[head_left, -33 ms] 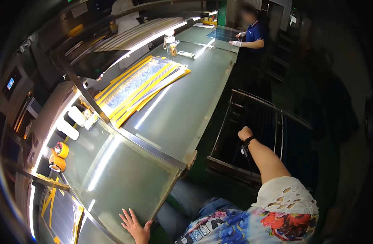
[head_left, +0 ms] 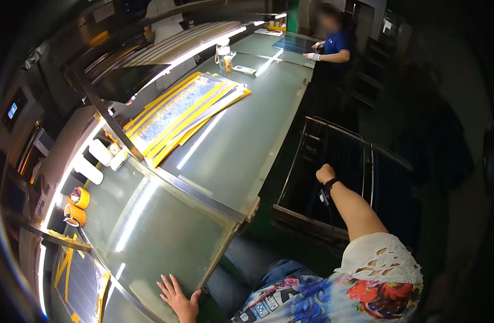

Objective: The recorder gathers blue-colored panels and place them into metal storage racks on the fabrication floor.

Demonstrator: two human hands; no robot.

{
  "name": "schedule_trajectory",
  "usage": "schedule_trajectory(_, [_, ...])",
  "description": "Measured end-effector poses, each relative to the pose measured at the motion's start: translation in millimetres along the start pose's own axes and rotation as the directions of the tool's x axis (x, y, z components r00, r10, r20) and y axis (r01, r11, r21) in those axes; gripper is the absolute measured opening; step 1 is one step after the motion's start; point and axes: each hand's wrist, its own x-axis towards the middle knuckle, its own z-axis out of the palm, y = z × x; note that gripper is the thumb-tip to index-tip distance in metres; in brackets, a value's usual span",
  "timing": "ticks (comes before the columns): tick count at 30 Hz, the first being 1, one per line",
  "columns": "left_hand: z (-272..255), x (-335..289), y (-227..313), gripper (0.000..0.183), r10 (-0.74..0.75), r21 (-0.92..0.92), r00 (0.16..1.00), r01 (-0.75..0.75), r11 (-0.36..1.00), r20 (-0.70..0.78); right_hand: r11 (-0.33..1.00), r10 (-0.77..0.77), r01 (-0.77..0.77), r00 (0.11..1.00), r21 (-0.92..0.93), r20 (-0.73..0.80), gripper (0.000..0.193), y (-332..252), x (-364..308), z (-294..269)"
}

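The left hand (head_left: 178, 297) lies flat on the near edge of the glass table (head_left: 171, 237), fingers spread, pinching nothing. The right hand (head_left: 325, 173) reaches out at about one o'clock, fingers curled together over the dark metal rack (head_left: 333, 161) beside the table. The rack's long axis runs away from the person, and the right hand is the nearer. Yellow-edged panels (head_left: 182, 110) lie far up the table at eleven o'clock.

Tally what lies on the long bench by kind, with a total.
Orange tape rolls: 2
White rolls: 3
Stack of yellow-striped sheets: 1
Total: 6
Left hand rests on the bench edge; right hand reaches the dark rack.
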Motion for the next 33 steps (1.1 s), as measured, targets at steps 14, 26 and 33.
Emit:
schedule_trajectory(14, [2.3,-0.6,-3.9,0.093,-0.021,-0.011,0.998,0.02,1.0,-0.051,0.287,-0.248,0.271,0.947,0.919,-0.202,0.015,-58.3,-128.6,-241.8])
schedule_trajectory(26, [-32.5,-22.9,-8.4,0.076,0.008,-0.147,0.974,-0.042,0.988,-0.226,0.189,-0.718,-0.074,0.669,0.979,0.189,0.033,-143.8,-194.0,-104.4])
schedule_trajectory(33, [-39.6,-22.3,-6.4,0.066,-0.026,-0.408,0.978,-0.061,0.911,-0.205,0.254,-0.8,-0.244,0.491,0.936,0.345,0.02,-174.4,-259.8,-55.1])
